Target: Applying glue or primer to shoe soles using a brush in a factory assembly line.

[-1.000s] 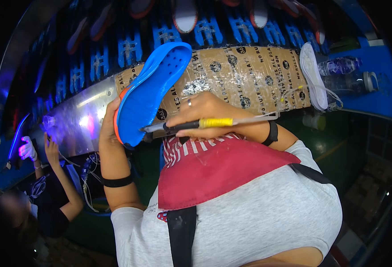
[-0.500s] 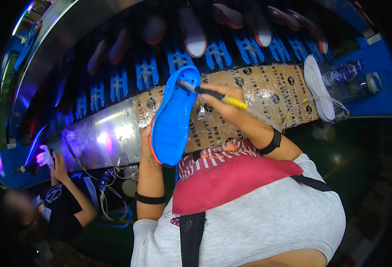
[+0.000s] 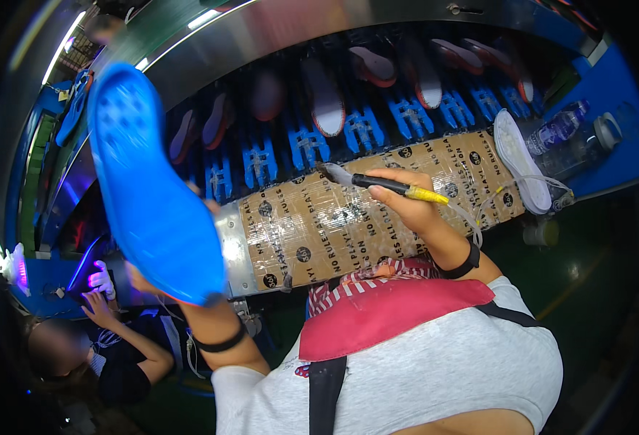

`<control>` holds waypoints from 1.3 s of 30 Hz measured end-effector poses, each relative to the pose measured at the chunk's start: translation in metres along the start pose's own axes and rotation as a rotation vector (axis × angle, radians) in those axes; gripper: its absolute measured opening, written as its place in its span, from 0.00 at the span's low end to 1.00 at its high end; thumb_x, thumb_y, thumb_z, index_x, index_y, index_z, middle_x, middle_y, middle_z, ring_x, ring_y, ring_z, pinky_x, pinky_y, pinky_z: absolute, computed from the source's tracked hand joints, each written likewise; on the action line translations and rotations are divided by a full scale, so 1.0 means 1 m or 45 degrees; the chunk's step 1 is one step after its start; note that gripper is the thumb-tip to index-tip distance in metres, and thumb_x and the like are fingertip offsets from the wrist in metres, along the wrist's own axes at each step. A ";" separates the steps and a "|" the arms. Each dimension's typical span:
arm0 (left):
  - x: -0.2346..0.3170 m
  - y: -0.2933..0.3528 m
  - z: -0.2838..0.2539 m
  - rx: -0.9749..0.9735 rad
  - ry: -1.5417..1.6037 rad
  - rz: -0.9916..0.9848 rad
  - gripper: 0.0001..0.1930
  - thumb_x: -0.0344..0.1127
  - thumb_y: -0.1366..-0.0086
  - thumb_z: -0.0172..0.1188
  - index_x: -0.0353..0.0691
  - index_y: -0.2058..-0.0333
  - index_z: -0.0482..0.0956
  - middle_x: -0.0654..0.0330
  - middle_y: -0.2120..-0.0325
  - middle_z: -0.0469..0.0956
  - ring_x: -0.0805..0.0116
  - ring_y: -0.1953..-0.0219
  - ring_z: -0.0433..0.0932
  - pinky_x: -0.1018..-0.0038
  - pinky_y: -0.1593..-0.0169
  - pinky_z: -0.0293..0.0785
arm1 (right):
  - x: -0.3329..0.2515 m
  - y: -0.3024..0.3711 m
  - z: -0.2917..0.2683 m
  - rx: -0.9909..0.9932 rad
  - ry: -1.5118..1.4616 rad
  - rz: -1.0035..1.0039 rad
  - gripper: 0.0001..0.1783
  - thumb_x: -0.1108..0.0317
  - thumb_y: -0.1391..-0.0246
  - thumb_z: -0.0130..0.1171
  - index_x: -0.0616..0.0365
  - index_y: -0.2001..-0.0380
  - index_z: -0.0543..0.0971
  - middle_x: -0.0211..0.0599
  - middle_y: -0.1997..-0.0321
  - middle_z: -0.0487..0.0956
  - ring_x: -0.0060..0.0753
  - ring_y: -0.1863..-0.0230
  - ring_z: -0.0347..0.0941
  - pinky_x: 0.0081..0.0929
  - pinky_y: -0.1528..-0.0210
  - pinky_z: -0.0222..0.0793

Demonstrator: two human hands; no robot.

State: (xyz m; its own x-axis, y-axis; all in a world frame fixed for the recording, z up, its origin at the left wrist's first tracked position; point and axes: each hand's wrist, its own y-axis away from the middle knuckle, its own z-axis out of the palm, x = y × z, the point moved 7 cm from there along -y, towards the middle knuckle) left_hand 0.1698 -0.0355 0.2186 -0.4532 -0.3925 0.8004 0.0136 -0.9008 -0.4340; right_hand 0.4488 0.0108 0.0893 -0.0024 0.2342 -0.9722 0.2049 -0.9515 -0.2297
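My left hand (image 3: 141,281) grips a blue shoe sole (image 3: 153,188) with an orange edge, raised at the left. The sole hides most of that hand; parts show along its sides. A cluster of small round dimples marks the sole's upper end. In my right hand (image 3: 405,200) is a brush (image 3: 370,180) with a black handle wrapped in yellow at the rear. Its bristles hang above the bench's printed brown covering (image 3: 348,239), apart from the sole. A thin clear tube (image 3: 470,223) runs from the brush's rear end.
Blue racks (image 3: 309,147) carrying several soles (image 3: 324,98) line the far side. A white sole (image 3: 520,159), a purple-labelled bottle (image 3: 557,130) and a clear bottle (image 3: 588,148) lie on the right. A co-worker's hand (image 3: 100,310) is at lower left, near a white glove-like shape (image 3: 102,281).
The blue sole has moved left and come up closer to the camera with my left hand. The brush has left the sole and shifted slightly right and down.
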 end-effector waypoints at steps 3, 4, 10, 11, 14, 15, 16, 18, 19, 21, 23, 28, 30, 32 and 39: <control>0.036 -0.078 -0.002 -0.235 0.172 0.042 0.28 0.42 0.37 0.45 0.30 0.43 0.56 0.36 0.51 0.65 0.44 0.52 0.70 0.61 0.53 0.72 | 0.005 0.004 -0.004 0.016 -0.056 0.058 0.14 0.73 0.56 0.60 0.67 0.63 0.78 0.38 0.69 0.79 0.20 0.70 0.72 0.15 0.67 0.67; 0.050 -0.106 -0.031 0.092 -0.090 0.115 0.30 0.45 0.38 0.46 0.31 0.43 0.55 0.36 0.50 0.65 0.44 0.50 0.69 0.61 0.52 0.71 | 0.005 0.005 -0.003 0.019 -0.054 0.048 0.14 0.73 0.56 0.60 0.67 0.63 0.78 0.38 0.69 0.79 0.20 0.70 0.72 0.15 0.67 0.67; 0.109 -0.159 -0.114 0.975 -1.153 0.038 0.35 0.57 0.41 0.51 0.36 0.44 0.60 0.48 0.58 0.74 0.56 0.60 0.75 0.68 0.53 0.69 | 0.010 0.012 -0.008 0.035 -0.041 0.009 0.14 0.72 0.55 0.61 0.64 0.62 0.78 0.34 0.74 0.79 0.15 0.74 0.72 0.13 0.73 0.66; 0.098 -0.164 -0.112 0.957 -1.143 0.041 0.35 0.57 0.41 0.51 0.36 0.44 0.60 0.48 0.58 0.74 0.56 0.60 0.75 0.68 0.53 0.69 | 0.013 0.013 -0.013 0.054 -0.034 0.003 0.14 0.72 0.55 0.61 0.64 0.62 0.78 0.34 0.74 0.79 0.15 0.74 0.72 0.13 0.73 0.66; 0.089 -0.161 -0.070 0.767 -1.762 0.363 0.48 0.62 0.49 0.58 0.34 0.41 0.52 0.46 0.56 0.72 0.57 0.56 0.72 0.71 0.49 0.64 | 0.026 0.014 -0.017 0.050 -0.086 0.102 0.15 0.72 0.56 0.61 0.65 0.62 0.78 0.34 0.73 0.79 0.16 0.74 0.72 0.13 0.73 0.66; 0.081 -0.171 -0.076 0.704 -1.793 0.372 0.51 0.65 0.52 0.59 0.33 0.40 0.51 0.42 0.51 0.67 0.55 0.50 0.69 0.69 0.47 0.62 | 0.027 0.014 -0.018 0.058 -0.089 0.097 0.15 0.72 0.56 0.61 0.65 0.62 0.78 0.34 0.73 0.79 0.16 0.74 0.72 0.13 0.73 0.66; 0.076 -0.176 -0.068 0.643 -1.861 0.366 0.52 0.65 0.54 0.60 0.32 0.40 0.50 0.41 0.49 0.64 0.54 0.47 0.66 0.68 0.45 0.60 | 0.028 0.013 -0.016 0.039 -0.088 0.118 0.15 0.72 0.56 0.61 0.65 0.62 0.78 0.35 0.73 0.80 0.16 0.74 0.73 0.13 0.72 0.66; 0.067 -0.187 -0.049 0.540 -2.085 0.366 0.55 0.66 0.56 0.61 0.32 0.40 0.50 0.39 0.46 0.61 0.51 0.43 0.63 0.67 0.43 0.57 | 0.029 0.013 -0.015 0.026 -0.114 0.166 0.15 0.72 0.56 0.61 0.65 0.61 0.78 0.35 0.73 0.80 0.17 0.73 0.73 0.14 0.71 0.67; 0.067 -0.194 -0.048 0.534 -2.145 0.307 0.55 0.66 0.58 0.61 0.33 0.40 0.50 0.38 0.46 0.61 0.49 0.42 0.61 0.67 0.42 0.56 | 0.025 0.013 -0.015 0.028 -0.116 0.155 0.15 0.72 0.56 0.61 0.65 0.61 0.78 0.35 0.73 0.80 0.17 0.73 0.73 0.14 0.71 0.67; 0.067 -0.203 -0.044 0.534 -2.155 0.215 0.55 0.66 0.58 0.61 0.33 0.40 0.51 0.38 0.47 0.62 0.49 0.42 0.61 0.67 0.42 0.56 | 0.018 0.013 -0.016 0.027 -0.109 0.107 0.15 0.72 0.55 0.61 0.65 0.61 0.78 0.35 0.73 0.80 0.18 0.73 0.74 0.15 0.70 0.68; 0.070 -0.216 -0.062 0.549 -2.201 0.218 0.55 0.67 0.58 0.60 0.33 0.40 0.51 0.38 0.47 0.63 0.49 0.43 0.62 0.67 0.42 0.56 | 0.021 0.015 -0.013 0.005 -0.104 0.095 0.15 0.72 0.55 0.60 0.65 0.61 0.78 0.35 0.72 0.80 0.18 0.72 0.74 0.15 0.69 0.68; 0.068 -0.248 -0.080 0.577 -2.123 0.187 0.53 0.69 0.55 0.56 0.33 0.41 0.53 0.38 0.48 0.65 0.46 0.45 0.64 0.65 0.43 0.58 | 0.030 0.015 -0.007 -0.039 -0.081 0.246 0.14 0.71 0.55 0.61 0.64 0.62 0.78 0.35 0.72 0.80 0.18 0.72 0.73 0.15 0.69 0.68; 0.110 -0.249 -0.125 0.781 -2.161 0.263 0.51 0.69 0.54 0.55 0.36 0.40 0.53 0.39 0.47 0.63 0.45 0.44 0.62 0.64 0.43 0.57 | 0.024 0.015 -0.003 -0.046 -0.042 0.228 0.14 0.71 0.55 0.61 0.62 0.62 0.78 0.35 0.71 0.80 0.19 0.72 0.73 0.15 0.70 0.67; 0.124 -0.240 -0.152 1.096 -2.367 0.181 0.48 0.67 0.51 0.52 0.42 0.39 0.51 0.39 0.45 0.59 0.44 0.42 0.59 0.60 0.42 0.57 | 0.030 0.014 -0.008 -0.023 0.005 0.232 0.14 0.71 0.55 0.61 0.62 0.62 0.79 0.36 0.70 0.80 0.19 0.72 0.74 0.15 0.69 0.68; 0.201 -0.207 -0.313 1.212 -2.786 -0.340 0.42 0.59 0.50 0.53 0.49 0.39 0.51 0.39 0.46 0.61 0.45 0.43 0.60 0.61 0.42 0.58 | 0.034 0.010 0.002 -0.064 0.039 0.252 0.14 0.71 0.56 0.61 0.62 0.62 0.79 0.36 0.69 0.80 0.19 0.70 0.73 0.16 0.68 0.67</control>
State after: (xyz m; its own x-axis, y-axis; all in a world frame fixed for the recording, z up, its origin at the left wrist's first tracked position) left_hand -0.2026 0.1304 0.3397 0.6810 0.7156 0.1556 0.6555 -0.5009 -0.5651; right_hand 0.4488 0.0086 0.0535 0.0722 0.0500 -0.9961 0.2473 -0.9685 -0.0306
